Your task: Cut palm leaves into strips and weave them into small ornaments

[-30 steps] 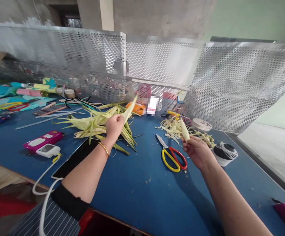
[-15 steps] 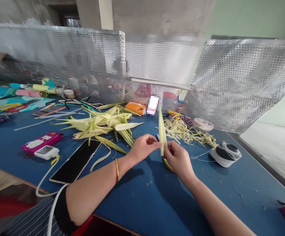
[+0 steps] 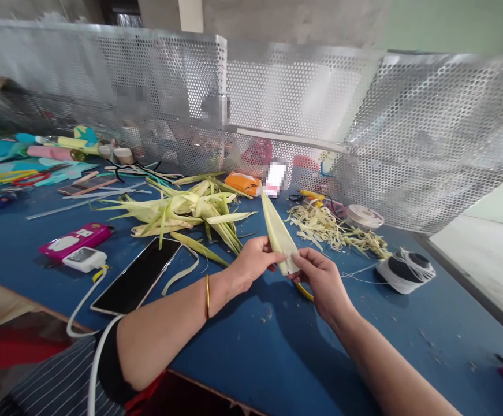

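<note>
The pale-green, tapering corn-husk leaf (image 3: 280, 236) is above the flat blue table (image 3: 238, 352), base pinched at opposite edges by the bare left hand (image 3: 251, 263) and bare right hand (image 3: 321, 278), apparently to keep it spread.

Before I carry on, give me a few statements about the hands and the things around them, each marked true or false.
1. The left hand and the right hand hold the same pale leaf piece. True.
2. The gold bangle is on the right arm. False: the gold bangle is on the left arm.
3. The spool of white cord stands to the right of the right hand. True.
4. The dark-screened device lies right of the right hand. False: the dark-screened device lies left of the left hand.
</note>
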Tool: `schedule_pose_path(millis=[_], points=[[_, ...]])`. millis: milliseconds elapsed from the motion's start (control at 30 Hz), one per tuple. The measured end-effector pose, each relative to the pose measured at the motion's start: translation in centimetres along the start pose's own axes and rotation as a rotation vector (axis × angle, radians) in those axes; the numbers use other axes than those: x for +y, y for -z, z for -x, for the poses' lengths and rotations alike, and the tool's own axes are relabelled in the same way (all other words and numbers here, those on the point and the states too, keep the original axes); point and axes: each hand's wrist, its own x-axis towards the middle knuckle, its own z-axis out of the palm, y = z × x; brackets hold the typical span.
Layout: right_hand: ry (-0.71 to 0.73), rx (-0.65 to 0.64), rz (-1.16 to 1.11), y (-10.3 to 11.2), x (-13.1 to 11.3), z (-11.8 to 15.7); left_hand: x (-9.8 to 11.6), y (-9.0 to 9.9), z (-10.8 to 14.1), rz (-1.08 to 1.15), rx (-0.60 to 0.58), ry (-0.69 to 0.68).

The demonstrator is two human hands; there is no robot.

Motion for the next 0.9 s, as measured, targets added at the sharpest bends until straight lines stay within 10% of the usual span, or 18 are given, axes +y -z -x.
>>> schedule_pose_path(millis=[400,900], points=[[0.007,-0.003,-0.060,0.4,-0.1,-0.4,0.0,0.5,0.1,-0.490,-0.009,-0.385],[-0.005,0.023,-0.143,0.9,-0.5,-0.5,0.3,1.1,-0.4,-0.532,-0.109,-0.333]])
